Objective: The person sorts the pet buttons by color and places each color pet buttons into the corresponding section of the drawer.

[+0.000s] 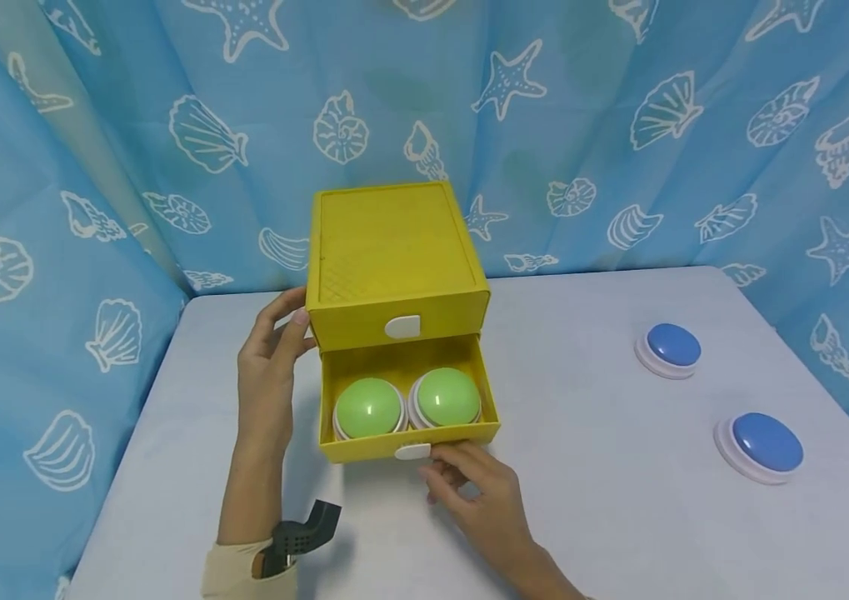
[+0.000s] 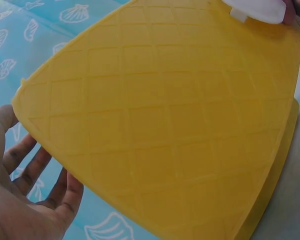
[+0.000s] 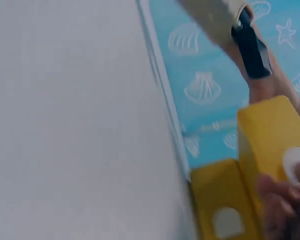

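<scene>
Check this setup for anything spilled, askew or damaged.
Nothing stands out. The lower drawer is open, with the right hand at its white handle; two green domed buttons sit inside and two blue ones rest on the table.

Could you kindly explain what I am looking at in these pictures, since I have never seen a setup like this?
Of course. There is no robot here, just a person's two bare hands. The widest picture comes from a camera worn on the head, looking forward and down. The other two come from cameras on the wrists, each looking at that hand's work.

On the white table stands a yellow box with its lower drawer pulled out. In it sit two green domes; two blue domes lie on the table to the right.

The left hand touches the box's side, while the right hand holds the drawer's white handle.
</scene>
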`<control>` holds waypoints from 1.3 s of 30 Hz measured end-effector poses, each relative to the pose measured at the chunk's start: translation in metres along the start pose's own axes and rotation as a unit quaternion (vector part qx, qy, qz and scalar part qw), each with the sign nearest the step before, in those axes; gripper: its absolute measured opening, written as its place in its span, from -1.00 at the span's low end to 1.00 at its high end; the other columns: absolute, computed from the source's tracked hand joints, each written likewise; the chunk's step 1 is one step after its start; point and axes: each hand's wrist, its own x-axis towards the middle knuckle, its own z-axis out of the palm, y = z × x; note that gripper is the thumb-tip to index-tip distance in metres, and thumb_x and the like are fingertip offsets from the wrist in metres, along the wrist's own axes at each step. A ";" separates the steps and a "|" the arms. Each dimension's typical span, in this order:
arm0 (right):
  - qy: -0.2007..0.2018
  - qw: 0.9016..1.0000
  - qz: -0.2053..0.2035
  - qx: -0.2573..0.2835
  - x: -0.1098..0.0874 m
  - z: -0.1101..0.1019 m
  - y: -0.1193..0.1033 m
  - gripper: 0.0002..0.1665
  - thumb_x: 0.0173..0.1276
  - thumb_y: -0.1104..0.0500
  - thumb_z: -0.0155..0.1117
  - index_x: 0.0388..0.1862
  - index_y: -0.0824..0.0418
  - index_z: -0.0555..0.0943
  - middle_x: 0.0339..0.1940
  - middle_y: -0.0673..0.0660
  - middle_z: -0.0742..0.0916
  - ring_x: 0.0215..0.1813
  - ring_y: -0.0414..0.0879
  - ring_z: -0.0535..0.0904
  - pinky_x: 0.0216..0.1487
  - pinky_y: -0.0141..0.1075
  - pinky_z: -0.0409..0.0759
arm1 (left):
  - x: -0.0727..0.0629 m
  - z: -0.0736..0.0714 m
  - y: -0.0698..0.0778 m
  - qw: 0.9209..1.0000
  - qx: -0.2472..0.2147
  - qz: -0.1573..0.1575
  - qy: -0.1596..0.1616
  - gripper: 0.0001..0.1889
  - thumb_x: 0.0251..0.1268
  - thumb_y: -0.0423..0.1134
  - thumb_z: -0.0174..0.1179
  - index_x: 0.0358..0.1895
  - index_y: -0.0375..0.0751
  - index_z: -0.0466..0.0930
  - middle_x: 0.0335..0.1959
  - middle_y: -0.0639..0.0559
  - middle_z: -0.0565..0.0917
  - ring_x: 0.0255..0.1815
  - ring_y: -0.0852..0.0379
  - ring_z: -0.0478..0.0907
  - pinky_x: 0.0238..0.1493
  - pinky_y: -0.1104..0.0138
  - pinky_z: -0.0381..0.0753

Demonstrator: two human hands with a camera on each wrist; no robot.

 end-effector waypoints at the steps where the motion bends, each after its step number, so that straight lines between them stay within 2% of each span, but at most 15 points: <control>1: 0.011 1.000 -0.003 0.008 -0.001 0.003 0.001 -0.69 0.13 0.52 0.45 -0.14 0.32 0.70 -0.37 0.07 0.70 -0.45 -0.20 0.64 -0.40 -0.48 0.62 | -0.001 -0.001 0.000 1.000 -0.003 -0.001 0.000 -0.57 0.47 0.08 0.15 0.31 0.11 0.53 0.25 0.14 0.49 0.17 0.07 0.51 0.20 0.13 0.53; 6: 0.056 0.998 -0.032 -0.002 0.000 0.009 0.008 -0.70 0.05 0.54 0.47 -0.25 0.29 0.74 -0.52 0.01 0.69 -0.53 -0.25 0.57 -0.44 -0.52 0.56 | -0.002 -0.002 0.000 1.000 -0.003 -0.003 -0.005 -0.56 0.46 0.08 0.16 0.32 0.10 0.52 0.27 0.12 0.49 0.18 0.05 0.50 0.22 0.12 0.51; 15: 0.059 0.995 -0.075 -0.014 0.007 0.007 0.018 -0.80 0.16 0.41 0.50 -0.23 0.23 0.76 -0.46 -0.01 0.71 -0.47 -0.26 0.54 -0.45 -0.51 0.55 | 0.001 0.002 0.003 1.000 0.000 -0.003 0.004 -0.55 0.46 0.09 0.16 0.33 0.09 0.52 0.28 0.13 0.48 0.21 0.07 0.48 0.21 0.16 0.52; 29: 0.056 0.996 -0.063 -0.012 0.008 0.010 0.025 -0.74 0.07 0.46 0.51 -0.24 0.26 0.75 -0.49 0.00 0.69 -0.51 -0.25 0.51 -0.50 -0.53 0.51 | -0.002 -0.001 0.005 1.000 0.000 -0.012 0.007 -0.54 0.45 0.10 0.17 0.33 0.08 0.52 0.29 0.11 0.46 0.24 0.08 0.46 0.22 0.17 0.51; 39: 0.057 0.996 -0.055 -0.028 0.012 0.010 0.023 -0.79 0.15 0.42 0.49 -0.23 0.25 0.75 -0.44 0.01 0.72 -0.47 -0.24 0.56 -0.47 -0.51 0.55 | -0.001 0.002 0.005 1.000 -0.019 -0.011 0.008 -0.53 0.43 0.07 0.21 0.32 0.06 0.52 0.29 0.07 0.46 0.21 0.04 0.47 0.23 0.15 0.50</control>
